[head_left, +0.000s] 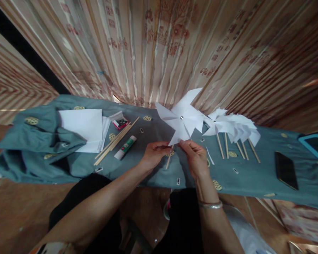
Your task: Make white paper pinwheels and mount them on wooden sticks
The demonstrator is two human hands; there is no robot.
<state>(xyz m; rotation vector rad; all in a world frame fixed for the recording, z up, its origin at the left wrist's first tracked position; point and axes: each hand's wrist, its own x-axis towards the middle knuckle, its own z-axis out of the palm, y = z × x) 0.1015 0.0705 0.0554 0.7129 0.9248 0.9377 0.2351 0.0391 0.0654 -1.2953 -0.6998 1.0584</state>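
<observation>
A white paper pinwheel (188,112) with a shiny pin at its centre faces me above the cloth-covered table. Its wooden stick (169,161) slants down below the lowest blade. My left hand (157,154) is closed in a pinch at the stick's upper part and that blade's tip. From the other side, my right hand (196,155) pinches the blade's lower edge between thumb and finger. Just right of it lie several finished-looking pinwheels (237,127), overlapping in a row with their sticks towards me. A thin white paper strip (210,156) rests beside my right hand.
On the green tablecloth (153,178) at left are a paper stack (82,123), a small open box of pins (119,121), several loose wooden sticks (116,141) and a glue stick (125,147). A dark phone (286,170) and a blue-framed device (314,145) lie far right. A curtain (137,53) hangs behind.
</observation>
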